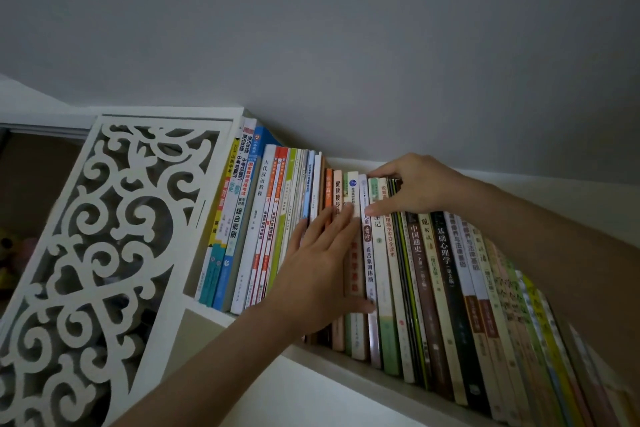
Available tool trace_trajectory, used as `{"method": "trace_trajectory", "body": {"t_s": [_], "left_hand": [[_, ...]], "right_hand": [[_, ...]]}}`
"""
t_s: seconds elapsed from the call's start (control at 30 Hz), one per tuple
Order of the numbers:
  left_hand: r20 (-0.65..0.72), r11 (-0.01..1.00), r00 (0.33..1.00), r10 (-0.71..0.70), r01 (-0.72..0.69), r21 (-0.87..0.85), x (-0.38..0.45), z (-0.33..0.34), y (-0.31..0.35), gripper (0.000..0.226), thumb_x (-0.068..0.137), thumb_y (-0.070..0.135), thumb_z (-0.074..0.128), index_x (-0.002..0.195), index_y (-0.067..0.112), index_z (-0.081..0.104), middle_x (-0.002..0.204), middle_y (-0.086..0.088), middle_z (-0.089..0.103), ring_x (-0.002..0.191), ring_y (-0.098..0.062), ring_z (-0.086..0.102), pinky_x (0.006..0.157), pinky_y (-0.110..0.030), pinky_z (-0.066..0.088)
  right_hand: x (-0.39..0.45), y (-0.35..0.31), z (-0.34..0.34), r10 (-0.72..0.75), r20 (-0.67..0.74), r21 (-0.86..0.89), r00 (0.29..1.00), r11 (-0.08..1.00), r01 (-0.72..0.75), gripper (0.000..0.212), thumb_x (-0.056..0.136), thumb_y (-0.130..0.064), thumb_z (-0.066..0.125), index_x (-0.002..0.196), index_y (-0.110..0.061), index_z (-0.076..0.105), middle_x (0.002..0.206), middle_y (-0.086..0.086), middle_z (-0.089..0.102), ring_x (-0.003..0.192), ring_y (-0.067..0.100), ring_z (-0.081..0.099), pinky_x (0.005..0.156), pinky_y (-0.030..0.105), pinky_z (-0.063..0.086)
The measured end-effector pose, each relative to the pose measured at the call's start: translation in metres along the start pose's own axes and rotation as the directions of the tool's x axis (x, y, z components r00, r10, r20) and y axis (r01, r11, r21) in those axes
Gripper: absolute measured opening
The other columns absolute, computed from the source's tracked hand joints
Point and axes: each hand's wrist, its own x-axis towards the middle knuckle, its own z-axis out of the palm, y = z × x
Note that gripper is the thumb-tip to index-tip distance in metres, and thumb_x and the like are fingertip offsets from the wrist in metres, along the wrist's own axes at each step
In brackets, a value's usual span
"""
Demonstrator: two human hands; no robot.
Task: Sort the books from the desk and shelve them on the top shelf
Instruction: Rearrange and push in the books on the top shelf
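A long row of upright books fills the top shelf, spines facing me. My left hand lies flat with straight fingers against the spines in the middle of the row, its fingertips on a cream-coloured book. My right hand reaches over the tops of the books just to the right. Its fingers curl over the top edges and its thumb presses the spine of a pale green book. No desk is in view.
A white carved fretwork side panel closes the shelf's left end. The grey wall rises directly behind and above the books. Something colourful and blurred sits in the dark space left of the panel.
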Motion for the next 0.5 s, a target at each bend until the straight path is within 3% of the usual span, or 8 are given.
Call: {"method": "trace_trajectory", "body": {"t_s": [0.2, 0.37, 0.5], "left_hand": [[-0.007, 0.999, 1.0, 0.01, -0.011, -0.042, 0.01, 0.003, -0.006, 0.122, 0.067, 0.077, 0.06, 0.151, 0.028, -0.014, 0.156, 0.012, -0.026, 0.142, -0.009, -0.03, 0.118, -0.046, -0.014], [0.002, 0.997, 1.0, 0.03, -0.029, -0.066, 0.012, 0.016, -0.007, 0.128, 0.066, 0.077, 0.06, 0.147, 0.027, -0.026, 0.151, 0.012, -0.037, 0.136, -0.009, -0.04, 0.115, -0.048, -0.02], [0.012, 0.997, 0.999, 0.048, -0.047, -0.064, 0.012, 0.012, -0.01, 0.125, 0.069, 0.075, 0.059, 0.148, 0.027, -0.024, 0.151, 0.013, -0.037, 0.136, -0.007, -0.04, 0.114, -0.046, -0.023]], "right_hand": [[0.005, 0.007, -0.002, 0.038, -0.035, 0.094, 0.999, 0.995, -0.035, 0.056, 0.071, -0.043, 0.08, 0.123, -0.027, 0.064, 0.111, -0.003, 0.07, 0.087, 0.009, 0.067, 0.081, 0.03, 0.054], [0.002, 0.012, 0.0, -0.014, -0.08, 0.084, 0.997, 0.996, 0.02, 0.051, 0.069, -0.043, 0.081, 0.115, -0.026, 0.068, 0.103, -0.007, 0.073, 0.083, 0.003, 0.068, 0.077, 0.025, 0.054], [-0.002, 0.014, -0.011, -0.018, 0.097, 0.029, 0.995, 0.999, 0.016, 0.061, 0.064, -0.043, 0.085, 0.12, -0.033, 0.064, 0.102, -0.01, 0.072, 0.091, 0.006, 0.07, 0.088, 0.033, 0.055]]}}
